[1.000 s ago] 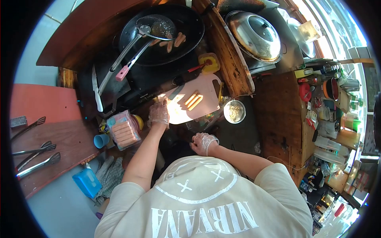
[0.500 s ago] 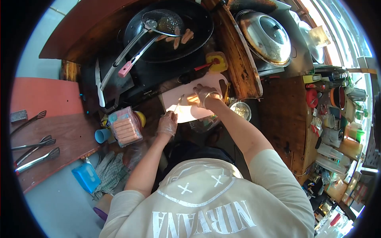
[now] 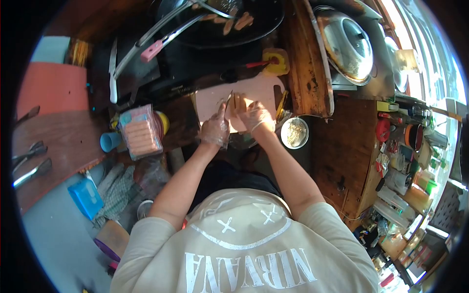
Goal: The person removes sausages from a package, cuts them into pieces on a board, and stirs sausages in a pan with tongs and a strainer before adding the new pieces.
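My left hand point(image 3: 215, 130), in a clear plastic glove, is closed around a small knife point(image 3: 229, 99) whose blade points away from me over the pale pink cutting board point(image 3: 207, 100). Close to the blade lie sausages point(image 3: 239, 103) on the board. Also gloved, my right hand point(image 3: 257, 116) has its fingers closed on the near part of these sausages. Strong sunlight falls across both hands and the board.
Ahead, a black wok point(image 3: 266, 29) holds sausage pieces, with a pink-handled skimmer point(image 3: 152, 51) across it. A white-handled knife point(image 3: 113, 88) lies left. Nearby are a sausage pack point(image 3: 141, 134), a blue cup point(image 3: 110, 141), a bowl point(image 3: 295, 133) and a lidded pan point(image 3: 346, 46).
My left hand has moved forward and right with the knife, to beside the sausages. My right hand has come slightly nearer to me on the board. The whole view has shifted.
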Available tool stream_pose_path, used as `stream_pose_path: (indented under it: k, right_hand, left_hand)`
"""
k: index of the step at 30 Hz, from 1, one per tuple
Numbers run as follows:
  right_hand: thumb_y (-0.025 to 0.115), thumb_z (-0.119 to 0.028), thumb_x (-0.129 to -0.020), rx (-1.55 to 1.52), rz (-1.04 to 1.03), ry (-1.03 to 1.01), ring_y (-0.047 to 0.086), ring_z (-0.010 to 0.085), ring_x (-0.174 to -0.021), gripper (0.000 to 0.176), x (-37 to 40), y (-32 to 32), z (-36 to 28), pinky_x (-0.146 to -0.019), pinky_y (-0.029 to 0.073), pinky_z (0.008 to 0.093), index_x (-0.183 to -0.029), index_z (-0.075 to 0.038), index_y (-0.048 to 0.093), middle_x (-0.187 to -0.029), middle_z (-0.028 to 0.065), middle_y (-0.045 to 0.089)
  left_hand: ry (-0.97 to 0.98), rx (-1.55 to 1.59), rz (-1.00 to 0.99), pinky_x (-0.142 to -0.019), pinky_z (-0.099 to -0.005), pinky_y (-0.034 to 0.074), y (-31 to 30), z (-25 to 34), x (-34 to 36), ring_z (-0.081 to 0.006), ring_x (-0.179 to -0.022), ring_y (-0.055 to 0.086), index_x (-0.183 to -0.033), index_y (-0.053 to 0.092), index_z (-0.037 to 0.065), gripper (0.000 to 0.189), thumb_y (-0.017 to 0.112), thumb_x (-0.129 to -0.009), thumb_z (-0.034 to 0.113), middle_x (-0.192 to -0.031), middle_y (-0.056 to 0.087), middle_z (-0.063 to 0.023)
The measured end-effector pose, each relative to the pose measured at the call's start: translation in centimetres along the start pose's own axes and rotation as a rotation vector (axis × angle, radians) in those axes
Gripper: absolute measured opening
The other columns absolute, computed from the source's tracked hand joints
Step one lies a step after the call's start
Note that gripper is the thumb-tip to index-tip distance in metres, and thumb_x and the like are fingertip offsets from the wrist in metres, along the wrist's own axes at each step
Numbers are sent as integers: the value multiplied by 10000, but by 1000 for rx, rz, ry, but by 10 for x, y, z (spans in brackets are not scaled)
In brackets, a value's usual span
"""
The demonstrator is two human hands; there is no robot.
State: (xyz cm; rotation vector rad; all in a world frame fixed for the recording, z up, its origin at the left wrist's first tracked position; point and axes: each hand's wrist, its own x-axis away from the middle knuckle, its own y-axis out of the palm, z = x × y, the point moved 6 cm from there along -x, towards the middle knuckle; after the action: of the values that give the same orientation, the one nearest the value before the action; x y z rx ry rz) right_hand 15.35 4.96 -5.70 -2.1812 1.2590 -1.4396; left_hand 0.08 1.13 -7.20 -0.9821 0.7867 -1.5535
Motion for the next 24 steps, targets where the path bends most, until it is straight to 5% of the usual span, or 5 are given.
stream_pose_path:
  k: [3, 6, 11, 15, 24]
  right_hand:
    - [725, -272, -818, 594, 161, -398, 613, 264, -1136, 403, 18, -17, -6, -877, 539, 407, -1171, -103, 628, -1293, 142, 585]
    - [759, -166, -825, -317, 704, -610, 610, 139, -621, 178, 93, -110, -59, -595, 479, 271, -976, -82, 715, -690, 30, 657]
    - [617, -200, -819, -272, 932, -1203, 618, 241, -715, 333, 244, -228, -101, -639, 551, 362, -1053, 35, 646, -893, 142, 630]
    - [576, -55, -823, -454, 169, -1377, 435, 93, -563, 282, 288, -278, -140, -545, 382, 269, -646, -179, 395, -630, -51, 404]
    - [617, -86, -840, -395, 144, -1571, 524, 127, -649, 99, 330, -275, -152, -618, 439, 277, -820, -112, 524, -732, -6, 525]
  left_hand:
    - [-54, -73, -56, -619, -464, 578, 5, -2, -2, -353, -673, 689, -1490, 357, 148, 628, 560, -897, 175, -820, 686, -193]
    - [56, -123, -13, -617, -464, 573, 11, -2, 1, -345, -672, 691, -1521, 287, 189, 677, 555, -899, 210, -830, 686, -177]
    - [-33, -63, -24, -643, -492, 559, 16, -8, -4, -380, -722, 689, -1489, 341, 231, 623, 546, -901, 254, -829, 686, -195]
    - [-42, -69, -7, -648, -499, 558, 12, -6, -1, -388, -705, 688, -1455, 384, 205, 578, 538, -899, 244, -816, 687, -202]
    - [-92, -93, -92, -738, -490, 568, 4, -6, 3, -380, -810, 706, -1514, 317, 279, 638, 521, -914, 342, -966, 710, -176]
